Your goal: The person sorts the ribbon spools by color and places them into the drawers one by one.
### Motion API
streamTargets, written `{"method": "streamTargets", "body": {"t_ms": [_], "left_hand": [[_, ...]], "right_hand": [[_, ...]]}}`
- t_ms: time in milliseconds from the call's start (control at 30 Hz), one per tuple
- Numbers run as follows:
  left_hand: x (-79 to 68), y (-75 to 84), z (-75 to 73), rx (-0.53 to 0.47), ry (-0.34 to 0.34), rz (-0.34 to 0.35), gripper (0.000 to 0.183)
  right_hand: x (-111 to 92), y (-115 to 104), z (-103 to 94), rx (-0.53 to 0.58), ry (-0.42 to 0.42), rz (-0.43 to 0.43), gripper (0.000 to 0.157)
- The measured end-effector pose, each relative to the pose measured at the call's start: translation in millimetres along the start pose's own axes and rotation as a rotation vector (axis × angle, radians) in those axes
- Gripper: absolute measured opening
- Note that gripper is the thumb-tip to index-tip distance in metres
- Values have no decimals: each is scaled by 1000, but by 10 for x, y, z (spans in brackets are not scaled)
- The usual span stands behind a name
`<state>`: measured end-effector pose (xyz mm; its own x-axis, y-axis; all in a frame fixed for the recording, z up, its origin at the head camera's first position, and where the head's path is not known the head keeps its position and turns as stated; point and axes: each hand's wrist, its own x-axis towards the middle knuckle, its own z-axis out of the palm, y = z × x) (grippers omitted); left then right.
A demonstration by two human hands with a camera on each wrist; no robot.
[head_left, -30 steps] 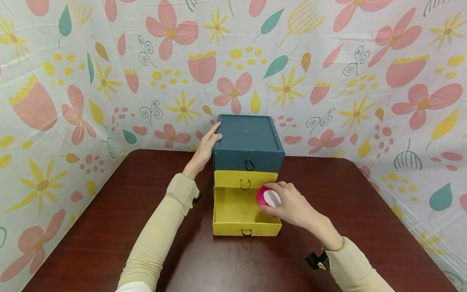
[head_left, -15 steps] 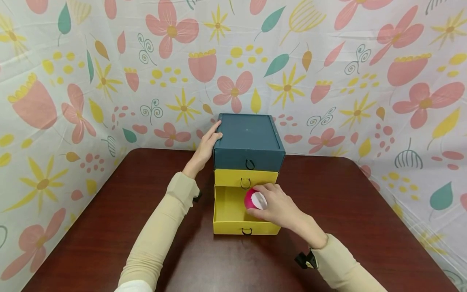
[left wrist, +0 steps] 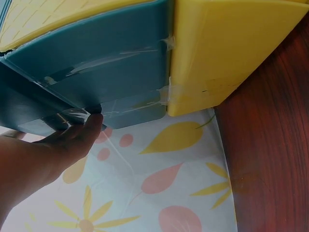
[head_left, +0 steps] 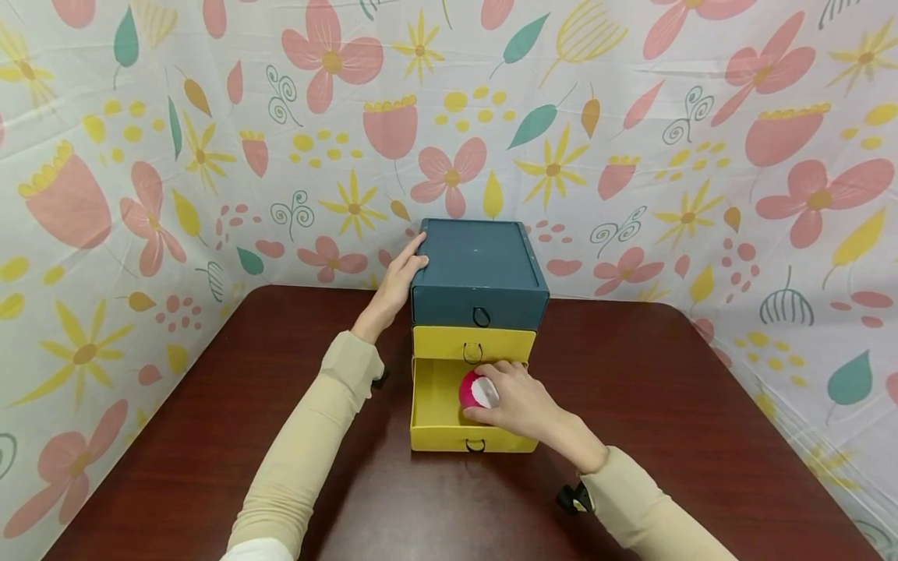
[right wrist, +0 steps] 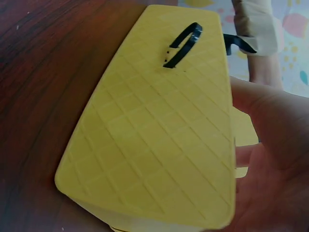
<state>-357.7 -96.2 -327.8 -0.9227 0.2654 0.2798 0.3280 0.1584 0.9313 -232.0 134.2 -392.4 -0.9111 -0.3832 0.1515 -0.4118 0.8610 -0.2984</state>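
My right hand (head_left: 522, 401) grips a round pink-and-white object (head_left: 469, 389) between thumb and fingers, low over the pulled-out bottom yellow drawer (head_left: 449, 441). The object has a white side facing the hand; its exact kind is unclear. In the right wrist view, the drawer's front hides the object and part of the hand (right wrist: 275, 145). My left hand (head_left: 389, 294) rests with extended fingers against the upper left edge of a small blue drawer cabinet (head_left: 477, 253). In the left wrist view, that hand (left wrist: 58, 157) touches the blue side.
The middle yellow drawer (head_left: 440, 343) protrudes slightly, above the bottom one. Each drawer front bears a black loop handle (head_left: 475, 446). The cabinet stands on a dark red-brown table (head_left: 323, 506), before a flower-patterned curtain (head_left: 449, 101).
My right hand has moved left and slightly down with the pink-and-white object, from the drawer's right side toward its middle. The left hand and cabinet stay in place.
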Motion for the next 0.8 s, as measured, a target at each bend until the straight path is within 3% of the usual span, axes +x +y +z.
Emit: {"method": "streamTargets", "body": {"t_ms": [200,433,800], "left_hand": [[-24,52,-9,-13,-16,-4,56],[-161,284,2,-9,-38,-5,57],[-156,299,1,-29,-34,-11,58]], "right_hand": [[63,-16,66,11,-21,-4,60],[139,-9,132,16,-48,-4,60],[260,-18,208,-29,-80,-7,62]]}}
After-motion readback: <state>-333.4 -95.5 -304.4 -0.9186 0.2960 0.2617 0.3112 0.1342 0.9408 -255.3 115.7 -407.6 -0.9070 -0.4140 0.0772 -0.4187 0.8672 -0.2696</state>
